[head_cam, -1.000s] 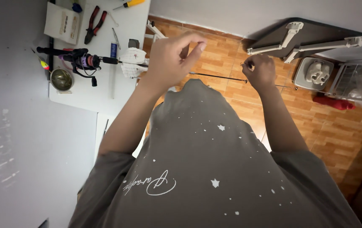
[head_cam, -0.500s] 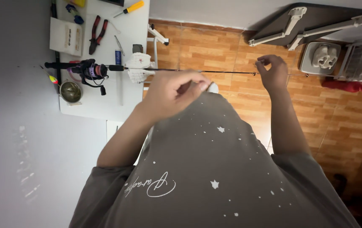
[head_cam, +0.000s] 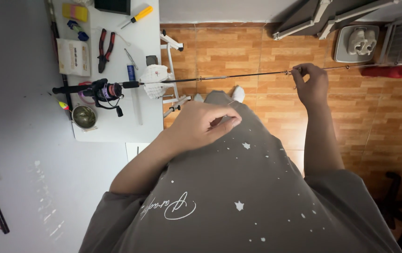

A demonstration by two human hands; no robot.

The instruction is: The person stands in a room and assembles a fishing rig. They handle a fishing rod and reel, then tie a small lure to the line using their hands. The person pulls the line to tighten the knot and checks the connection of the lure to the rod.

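Thin black fishing rod lies across white table, spinning reel on the tabletop, tip out over wooden floor. Right hand pinches rod past table edge; left hand near the table, fingers pinched together, contents unclear.

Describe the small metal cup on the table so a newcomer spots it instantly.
Start at the white table at upper left, where the fishing rod's spinning reel lies. The metal cup stands just below that reel, near the table's lower left corner. It is the only round, shiny, open container there; its neighbours are flat tools and boxes.
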